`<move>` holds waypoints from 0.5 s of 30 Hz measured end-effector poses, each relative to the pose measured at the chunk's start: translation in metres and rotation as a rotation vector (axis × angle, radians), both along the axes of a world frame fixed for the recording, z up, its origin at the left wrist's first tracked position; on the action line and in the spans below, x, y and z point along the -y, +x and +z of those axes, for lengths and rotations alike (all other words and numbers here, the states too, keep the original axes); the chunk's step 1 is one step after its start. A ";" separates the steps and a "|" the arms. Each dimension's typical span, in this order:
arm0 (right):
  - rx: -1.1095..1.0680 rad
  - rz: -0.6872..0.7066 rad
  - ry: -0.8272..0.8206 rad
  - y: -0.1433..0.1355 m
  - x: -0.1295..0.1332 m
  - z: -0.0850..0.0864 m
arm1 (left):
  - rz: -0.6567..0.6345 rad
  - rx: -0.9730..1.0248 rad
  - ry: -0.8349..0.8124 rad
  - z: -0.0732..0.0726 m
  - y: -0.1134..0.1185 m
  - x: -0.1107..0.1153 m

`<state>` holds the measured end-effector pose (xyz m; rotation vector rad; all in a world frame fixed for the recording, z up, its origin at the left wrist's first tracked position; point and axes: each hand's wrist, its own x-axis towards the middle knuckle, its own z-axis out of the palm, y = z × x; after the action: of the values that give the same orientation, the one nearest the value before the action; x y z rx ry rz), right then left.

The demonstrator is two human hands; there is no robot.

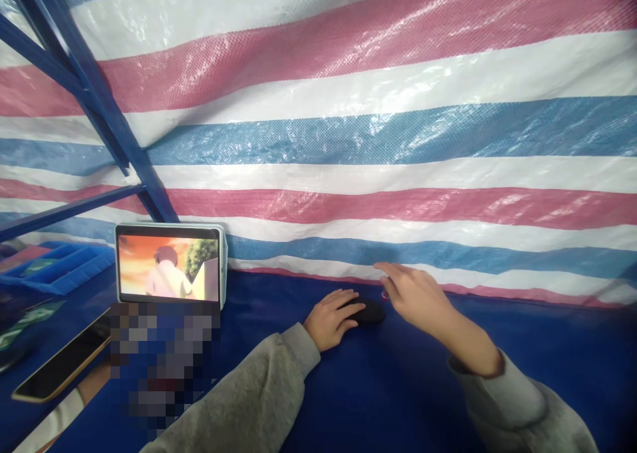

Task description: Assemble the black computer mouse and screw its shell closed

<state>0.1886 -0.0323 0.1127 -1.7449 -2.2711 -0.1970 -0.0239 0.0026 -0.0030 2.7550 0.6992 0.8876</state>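
Note:
My left hand (332, 318) lies on the blue table surface (368, 387), fingers spread and their tips reaching the left end of a dark, rounded object (369, 310). To the right of that object is my right hand (412, 292), raised near the foot of the striped sheet with its index finger stretched out to the left and the other fingers bent. A tiny red and white item (385, 295) shows under the right hand's fingers; whether the hand touches it is unclear. Grey sleeves cover both forearms.
A tablet (169, 266) showing a cartoon stands at the left. Beyond it are a blue tray (74, 267) and a phone (64, 357) beside another person's arm (94, 381). A striped sheet (348, 134) hangs behind, with blue metal bars (109, 121) at upper left.

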 end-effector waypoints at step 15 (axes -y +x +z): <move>-0.009 -0.006 0.000 -0.005 0.003 0.003 | 0.008 -0.001 0.001 0.000 0.000 0.001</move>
<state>0.1832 -0.0356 0.1160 -1.7491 -2.2607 -0.1899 -0.0236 0.0020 -0.0026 2.7559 0.7107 0.8882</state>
